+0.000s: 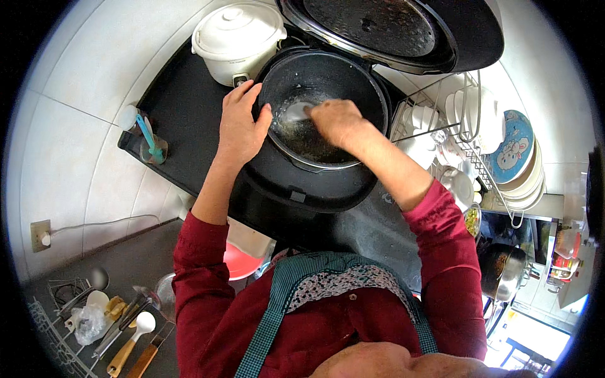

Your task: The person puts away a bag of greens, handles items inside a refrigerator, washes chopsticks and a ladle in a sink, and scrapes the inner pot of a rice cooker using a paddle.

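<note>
A black inner pot (321,71) sits in an electric pressure cooker (302,196) whose dark lid (373,28) stands raised at the back. My left hand (241,125) holds the pot's left rim, thumb at the inner edge and fingers outside. Inside the pot, my right hand (338,123) is closed around a pale, translucent utensil (297,111). Blur and the hand itself hide what kind it is. White bits and a wet sheen show on the pot's bottom and wall near it.
A white lidded slow cooker (236,38) stands back left. Near the counter's left edge is a jar with a blue brush (149,137). A wire dish rack (427,106) with bowls and plates borders the right. Utensils, including a rice paddle (142,326), lie lower left.
</note>
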{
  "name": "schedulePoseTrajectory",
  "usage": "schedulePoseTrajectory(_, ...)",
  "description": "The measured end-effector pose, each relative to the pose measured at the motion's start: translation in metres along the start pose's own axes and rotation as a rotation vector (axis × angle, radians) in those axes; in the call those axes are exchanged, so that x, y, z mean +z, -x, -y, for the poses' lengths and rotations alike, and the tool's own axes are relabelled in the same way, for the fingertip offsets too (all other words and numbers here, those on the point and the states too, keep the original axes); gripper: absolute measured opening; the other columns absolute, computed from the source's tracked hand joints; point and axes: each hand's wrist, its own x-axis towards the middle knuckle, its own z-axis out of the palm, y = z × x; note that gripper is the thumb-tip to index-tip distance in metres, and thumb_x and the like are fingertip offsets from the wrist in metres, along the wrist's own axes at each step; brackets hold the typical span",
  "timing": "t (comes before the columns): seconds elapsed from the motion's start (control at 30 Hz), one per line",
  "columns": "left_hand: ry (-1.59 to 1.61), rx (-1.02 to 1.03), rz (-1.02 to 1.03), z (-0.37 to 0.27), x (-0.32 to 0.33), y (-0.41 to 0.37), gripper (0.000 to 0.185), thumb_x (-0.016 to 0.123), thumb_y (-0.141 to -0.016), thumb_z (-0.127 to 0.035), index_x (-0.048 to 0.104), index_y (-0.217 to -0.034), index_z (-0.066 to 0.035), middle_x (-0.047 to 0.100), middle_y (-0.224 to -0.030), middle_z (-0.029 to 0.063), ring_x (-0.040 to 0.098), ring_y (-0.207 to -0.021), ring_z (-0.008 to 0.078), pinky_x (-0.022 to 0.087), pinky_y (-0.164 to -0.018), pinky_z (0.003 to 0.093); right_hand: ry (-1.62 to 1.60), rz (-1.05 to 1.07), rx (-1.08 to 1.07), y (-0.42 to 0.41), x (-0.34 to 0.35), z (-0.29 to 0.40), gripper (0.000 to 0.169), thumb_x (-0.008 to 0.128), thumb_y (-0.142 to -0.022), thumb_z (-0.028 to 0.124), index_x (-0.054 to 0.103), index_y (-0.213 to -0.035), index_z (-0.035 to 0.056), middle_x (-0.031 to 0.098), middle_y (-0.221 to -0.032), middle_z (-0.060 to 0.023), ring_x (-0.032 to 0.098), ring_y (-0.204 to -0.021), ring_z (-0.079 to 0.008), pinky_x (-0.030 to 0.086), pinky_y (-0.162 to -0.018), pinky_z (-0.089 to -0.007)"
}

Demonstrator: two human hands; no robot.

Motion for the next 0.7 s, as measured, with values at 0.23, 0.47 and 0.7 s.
schedulePoseTrajectory(0.23, 0.008, 0.01, -0.007, 0.001, -0.002, 0.001, 0.043, 0.06, -0.084, -0.016, 0.055, -0.123, 0.002, 0.05, -0.13, 0.0207, 0.043, -0.123, 0.0361, 0.036, -0.104, 0.0427, -0.062, 0.044, -0.025, 0.016, -0.001, 0.012, 0.025, 0.053, -0.082, 0.005, 0.07, -0.1, 0.0069, 0.068, -0.102, -0.017, 0.066, -0.099, -0.0309, 0.054, -0.082, -0.0405)
schedulePoseTrajectory(0.47, -0.005, -0.021, 0.003, -0.001, -0.001, 0.0, 0.043, 0.06, -0.085, -0.015, 0.054, -0.125, 0.0, 0.049, -0.133, 0.0169, 0.044, -0.124, 0.0331, 0.035, -0.105, 0.04, 0.049, 0.06, 0.015, 0.023, 0.002, -0.017, 0.038, 0.055, -0.082, 0.003, 0.061, -0.118, 0.0129, 0.067, -0.101, -0.0173, 0.064, -0.101, -0.0316, 0.053, -0.082, -0.0408)
schedulePoseTrajectory(0.7, -0.001, 0.002, 0.002, 0.0, -0.001, -0.001, 0.043, 0.061, -0.085, -0.015, 0.054, -0.125, 0.0, 0.05, -0.133, 0.0171, 0.044, -0.123, 0.0331, 0.035, -0.104, 0.0401, -0.198, -0.117, 0.308, -0.019, -0.008, -0.019, 0.036, 0.049, -0.085, 0.003, 0.059, -0.119, 0.0109, 0.066, -0.105, -0.0202, 0.063, -0.102, -0.0332, 0.053, -0.085, -0.0434)
